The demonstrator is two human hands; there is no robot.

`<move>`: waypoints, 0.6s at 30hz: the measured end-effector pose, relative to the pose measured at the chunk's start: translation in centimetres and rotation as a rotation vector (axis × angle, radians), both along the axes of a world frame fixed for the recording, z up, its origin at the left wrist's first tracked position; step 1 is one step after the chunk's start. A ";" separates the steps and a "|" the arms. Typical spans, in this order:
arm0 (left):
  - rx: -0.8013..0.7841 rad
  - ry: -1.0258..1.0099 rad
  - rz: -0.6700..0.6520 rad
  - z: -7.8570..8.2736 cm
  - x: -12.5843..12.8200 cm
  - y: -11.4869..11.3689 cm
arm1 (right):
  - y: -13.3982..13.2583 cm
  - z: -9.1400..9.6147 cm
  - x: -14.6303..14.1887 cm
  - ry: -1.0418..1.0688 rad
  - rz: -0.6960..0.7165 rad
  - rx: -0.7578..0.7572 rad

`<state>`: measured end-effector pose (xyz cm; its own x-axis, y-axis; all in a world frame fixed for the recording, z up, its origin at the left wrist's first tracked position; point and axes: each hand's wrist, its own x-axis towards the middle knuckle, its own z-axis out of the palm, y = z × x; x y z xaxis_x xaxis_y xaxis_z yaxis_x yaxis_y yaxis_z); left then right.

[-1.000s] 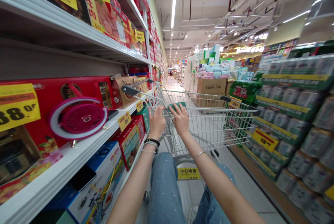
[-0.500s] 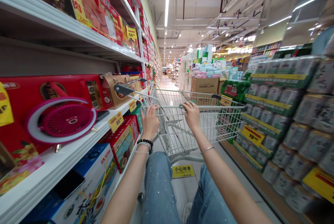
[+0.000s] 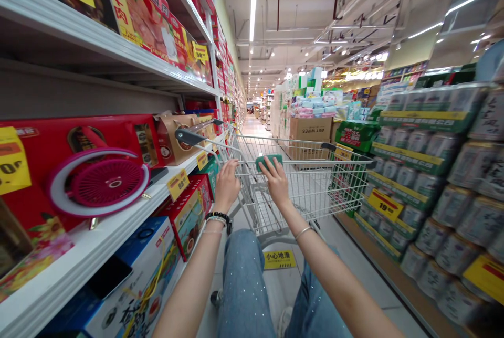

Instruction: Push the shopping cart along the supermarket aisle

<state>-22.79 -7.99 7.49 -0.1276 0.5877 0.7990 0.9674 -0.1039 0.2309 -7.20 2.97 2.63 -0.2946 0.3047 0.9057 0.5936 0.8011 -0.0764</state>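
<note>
Two hands — left point(image 3: 227, 187), right point(image 3: 276, 181) — hold a wire cart point(image 3: 311, 186) (green grip point(image 3: 269, 162)).

The left forearm point(image 3: 191, 280) and right forearm point(image 3: 334, 285) are extended forward and angled inward. The left hand point(image 3: 227, 186) and right hand point(image 3: 276, 183) are held palm-down, near each other but apart, with the fingers curled downward.

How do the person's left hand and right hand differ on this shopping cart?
The left hand holds the metal handle bar beside the grip, while the right hand rests on the green handle grip. The left wrist wears a black beaded bracelet; the right wrist wears a thin silver bangle. Both hands are bare and palm-down on the same bar.
</note>
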 end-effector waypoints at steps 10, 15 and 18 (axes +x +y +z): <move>0.236 -0.384 -0.022 -4.3 -1.3 -0.8 | -1.3 0.4 1.4 0.251 -0.030 -0.059; 0.196 -0.876 -0.265 -4.2 -1.8 0.0 | -5.2 1.8 -5.0 0.025 0.083 0.106; 0.222 -1.048 -0.345 -3.9 -2.3 0.0 | -4.9 1.8 -7.4 -0.029 0.076 0.140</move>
<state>-25.10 -7.95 3.59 -0.6557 0.5794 0.4840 0.2180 -0.4685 0.8561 -14.60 -1.89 4.44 -0.3383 0.1523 0.9287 0.5311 0.8455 0.0548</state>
